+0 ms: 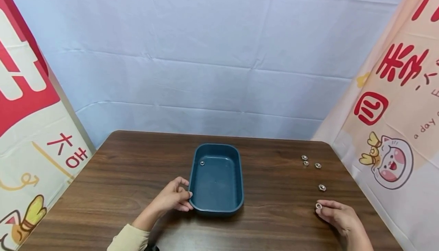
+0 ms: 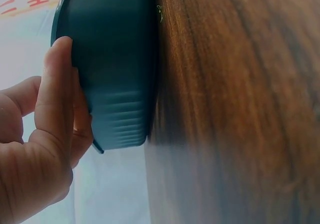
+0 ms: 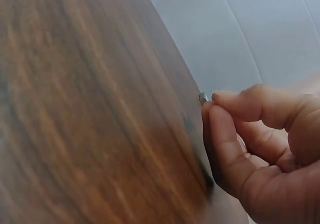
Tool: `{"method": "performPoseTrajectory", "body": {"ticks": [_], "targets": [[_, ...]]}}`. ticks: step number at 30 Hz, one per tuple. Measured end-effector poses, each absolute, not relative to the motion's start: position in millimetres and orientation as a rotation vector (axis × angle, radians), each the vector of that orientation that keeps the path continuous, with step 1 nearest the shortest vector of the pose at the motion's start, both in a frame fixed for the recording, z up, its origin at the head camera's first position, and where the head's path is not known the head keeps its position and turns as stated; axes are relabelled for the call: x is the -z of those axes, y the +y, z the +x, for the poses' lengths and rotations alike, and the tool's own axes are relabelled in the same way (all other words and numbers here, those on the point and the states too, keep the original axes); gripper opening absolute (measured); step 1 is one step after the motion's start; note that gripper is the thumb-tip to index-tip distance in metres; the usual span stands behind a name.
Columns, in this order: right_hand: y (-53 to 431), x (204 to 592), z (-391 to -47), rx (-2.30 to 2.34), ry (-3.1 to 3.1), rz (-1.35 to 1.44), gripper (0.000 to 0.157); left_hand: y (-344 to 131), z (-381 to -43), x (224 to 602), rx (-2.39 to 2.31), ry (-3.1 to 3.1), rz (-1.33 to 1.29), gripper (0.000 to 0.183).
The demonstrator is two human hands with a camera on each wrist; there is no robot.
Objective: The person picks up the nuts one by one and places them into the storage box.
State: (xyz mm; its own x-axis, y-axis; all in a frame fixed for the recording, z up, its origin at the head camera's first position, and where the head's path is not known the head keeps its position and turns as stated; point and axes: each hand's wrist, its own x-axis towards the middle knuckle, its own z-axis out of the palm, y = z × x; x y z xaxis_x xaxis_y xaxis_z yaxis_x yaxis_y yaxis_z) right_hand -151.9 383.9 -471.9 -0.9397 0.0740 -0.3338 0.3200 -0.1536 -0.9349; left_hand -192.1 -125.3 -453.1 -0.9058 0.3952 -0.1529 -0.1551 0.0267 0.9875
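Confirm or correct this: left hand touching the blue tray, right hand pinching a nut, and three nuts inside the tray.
Not three: the head view shows just one nut inside the blue tray. The left hand does touch the tray, and the right hand pinches another nut.
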Motion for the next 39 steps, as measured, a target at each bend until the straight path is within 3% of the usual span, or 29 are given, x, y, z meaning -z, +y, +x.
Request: {"method": "performPoseTrajectory", "body": {"ticks": [6,15,29,39], "targets": [[372,470,-155,2.272,1.979,0.324,0.025,-126,-191,452,-1.932,1.926,0.249,0.04],[346,459,-163,2.372,1.899,0.451,0.03,-125,-189,449,-1.932,1.936,0.243,0.038],[308,454,-174,2.753,1.69,0.406,0.032,-124,-187,445,-1.938,1.953,0.256,0.038],[280,452,-190,2.745,1.712,0.395,0.034,-124,-186,446,-1.924,1.958,0.242,0.037]]}}
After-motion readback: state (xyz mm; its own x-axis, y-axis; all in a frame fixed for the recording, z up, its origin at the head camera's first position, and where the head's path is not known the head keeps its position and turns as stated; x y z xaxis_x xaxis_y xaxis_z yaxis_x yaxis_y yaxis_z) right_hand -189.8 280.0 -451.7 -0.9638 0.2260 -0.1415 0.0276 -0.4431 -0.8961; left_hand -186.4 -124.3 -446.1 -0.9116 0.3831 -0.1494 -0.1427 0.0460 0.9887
